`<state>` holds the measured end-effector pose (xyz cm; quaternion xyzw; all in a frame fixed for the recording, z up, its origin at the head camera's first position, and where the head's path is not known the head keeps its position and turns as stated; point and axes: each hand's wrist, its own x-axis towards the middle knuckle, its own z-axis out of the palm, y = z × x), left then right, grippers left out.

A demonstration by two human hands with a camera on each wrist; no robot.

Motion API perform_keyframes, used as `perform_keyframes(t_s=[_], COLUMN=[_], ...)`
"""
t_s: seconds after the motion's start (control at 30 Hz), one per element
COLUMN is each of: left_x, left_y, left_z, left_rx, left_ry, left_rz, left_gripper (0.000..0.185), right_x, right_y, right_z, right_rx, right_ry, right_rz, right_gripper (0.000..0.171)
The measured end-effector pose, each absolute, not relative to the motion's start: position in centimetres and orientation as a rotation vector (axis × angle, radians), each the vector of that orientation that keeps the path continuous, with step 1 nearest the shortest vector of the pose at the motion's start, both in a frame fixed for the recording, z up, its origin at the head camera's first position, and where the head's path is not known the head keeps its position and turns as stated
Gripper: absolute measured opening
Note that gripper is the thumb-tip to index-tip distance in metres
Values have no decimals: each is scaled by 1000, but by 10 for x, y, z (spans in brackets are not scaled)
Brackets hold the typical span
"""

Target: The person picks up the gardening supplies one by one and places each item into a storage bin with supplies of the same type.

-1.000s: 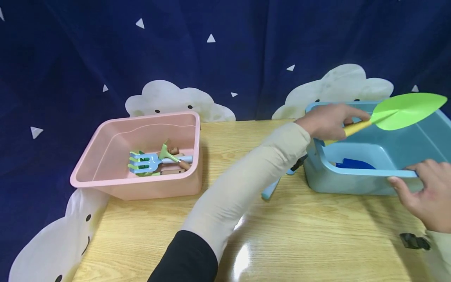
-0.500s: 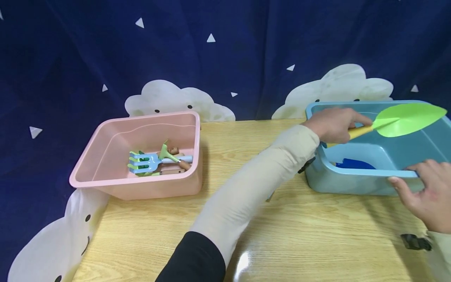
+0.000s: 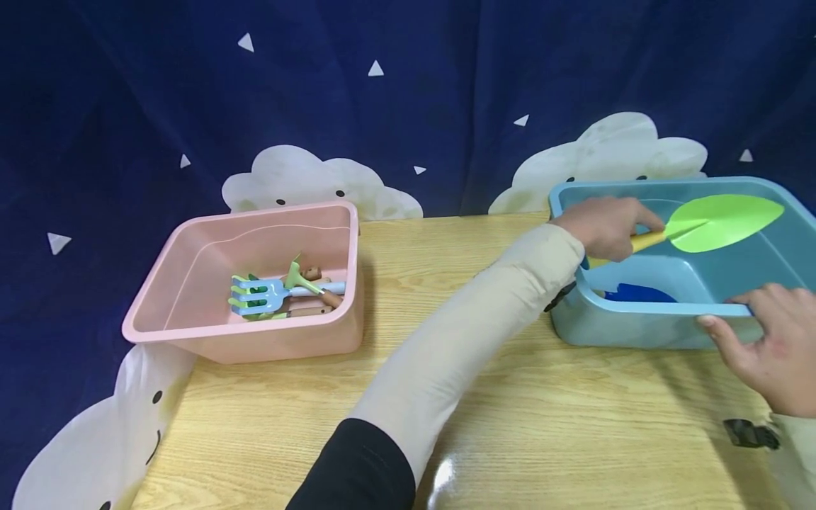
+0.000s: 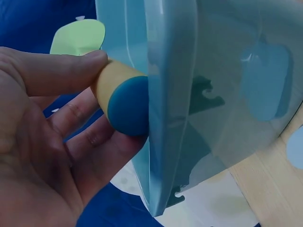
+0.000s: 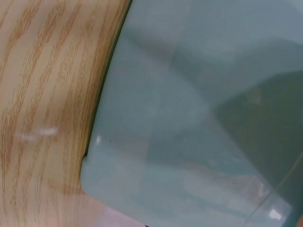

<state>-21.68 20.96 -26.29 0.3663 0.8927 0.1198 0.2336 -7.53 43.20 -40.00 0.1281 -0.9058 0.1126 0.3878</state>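
Note:
My left hand [image 3: 608, 225] holds a toy trowel by its yellow handle [image 3: 647, 241], over the left side of the blue bin [image 3: 625, 329]. The trowel's green leaf-shaped blade [image 3: 727, 221] points right, across the bin's opening. In the left wrist view, thumb and fingers pinch the handle near its blue end cap [image 4: 129, 106], close beside the bin's rim. My right hand [image 3: 774, 347] grips the front rim, thumb outside and fingers over the edge. Inside the bin lies a dark blue blade [image 3: 640, 292], its other end hidden. The right wrist view shows only bin wall [image 5: 165, 118] and table.
A pink bin [image 3: 255, 347] at left contains a light blue hand fork [image 3: 264, 294], a small green tool with a brown handle [image 3: 306, 280] and other pieces. Both bins stand on a wooden table [image 3: 542, 425] before a dark blue curtain [image 3: 433, 92].
My left hand has lowered the trowel a little toward the blue bin. A light blue handle on the table is now hidden behind my left sleeve. My right hand stays on the rim.

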Motion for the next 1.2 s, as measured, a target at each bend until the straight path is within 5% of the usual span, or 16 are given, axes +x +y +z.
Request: perform_keyframes(t_s=[0.7, 0.97, 1.2], left_x=[-225, -248, -265], left_y=[205, 172, 132], left_z=[-291, -296, -327], left_rx=[1056, 1184, 1034], left_ry=[2491, 2705, 2811], left_rz=[376, 604, 774], left_gripper=[55, 43, 37], right_x=[-76, -78, -76], right_y=[429, 429, 430], right_z=[-400, -401, -400], right_rx=[268, 238, 254], right_ry=[-2311, -2283, -2276], right_rz=[303, 310, 300], right_gripper=[89, 93, 92])
